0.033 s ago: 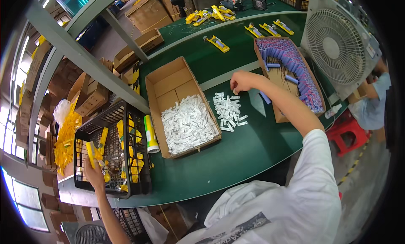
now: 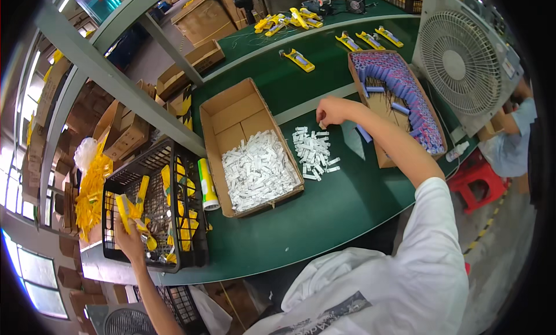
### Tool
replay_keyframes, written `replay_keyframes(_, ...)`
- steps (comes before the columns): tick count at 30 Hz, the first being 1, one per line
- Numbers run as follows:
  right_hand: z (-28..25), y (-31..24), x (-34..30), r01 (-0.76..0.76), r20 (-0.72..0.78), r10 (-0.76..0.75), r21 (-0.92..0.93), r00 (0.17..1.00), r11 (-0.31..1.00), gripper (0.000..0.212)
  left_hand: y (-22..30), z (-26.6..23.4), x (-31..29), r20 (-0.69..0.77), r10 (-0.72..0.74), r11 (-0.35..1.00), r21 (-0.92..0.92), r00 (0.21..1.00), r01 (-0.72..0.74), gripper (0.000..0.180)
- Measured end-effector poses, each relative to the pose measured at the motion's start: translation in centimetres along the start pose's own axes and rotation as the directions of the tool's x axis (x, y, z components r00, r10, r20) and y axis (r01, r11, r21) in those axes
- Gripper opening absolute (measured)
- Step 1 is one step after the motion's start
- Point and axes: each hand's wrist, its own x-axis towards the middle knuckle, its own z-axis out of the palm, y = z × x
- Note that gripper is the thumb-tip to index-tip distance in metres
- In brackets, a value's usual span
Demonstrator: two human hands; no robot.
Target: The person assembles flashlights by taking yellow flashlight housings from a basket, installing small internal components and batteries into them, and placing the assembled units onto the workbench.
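At the left, my left hand is closed round a yellow plastic casing over the black crate. Several more yellow casings lie inside that crate. My right hand reaches across the green table with its fingertips pinched together; whatever they hold is too small to make out. Right below those fingertips is a loose pile of small white strip-like pieces. A cardboard box between my hands holds a large heap of similar white pieces.
Purple cylindrical cells fill much of a cardboard box at the right, beside a large fan. Yellow assembled units lie at the back. A green-and-yellow tube stands by the crate. A person is beyond a red stool.
My left hand and the yellow casing have shifted very slightly, and the casing's tilt differs a little. My right hand stays in place.
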Motion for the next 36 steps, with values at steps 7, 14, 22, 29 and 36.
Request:
replay_keyframes(7,-1.0,1.2,-0.7,-0.133,-0.067,0.130,-0.045,0.989,0.990,0.031,7.4,-3.0,-3.5,-0.238,0.188,0.977,0.145,0.953,-0.157,0.038)
replay_keyframes(14,1.4,-2.8,-0.7,0.033,0.012,-0.032,-0.086,0.999,0.996,0.027,-8.7,-2.4,1.4,0.283,-0.012,0.959,0.276,0.959,-0.070,0.038)
replay_keyframes(22,4.2,-3.9,-3.7,-0.113,-0.207,0.069,-0.211,0.976,0.971,0.014,19.7,-3.4,-10.9,0.124,0.409,0.912,-0.080,0.904,-0.402,0.030)
replay_keyframes(29,4.0,-4.6,-3.4,-0.129,-0.227,0.102,-0.108,0.969,0.986,0.012,27.8,8.6,-24.3,0.322,0.710,0.701,-0.418,0.627,-0.578,0.032)
replay_keyframes(36,2.9,-4.5,-6.0,-0.186,-0.255,0.127,-0.224,0.959,0.957,0.019,30.8,11.8,-24.2,0.215,0.707,0.684,-0.449,0.674,-0.575,0.043)
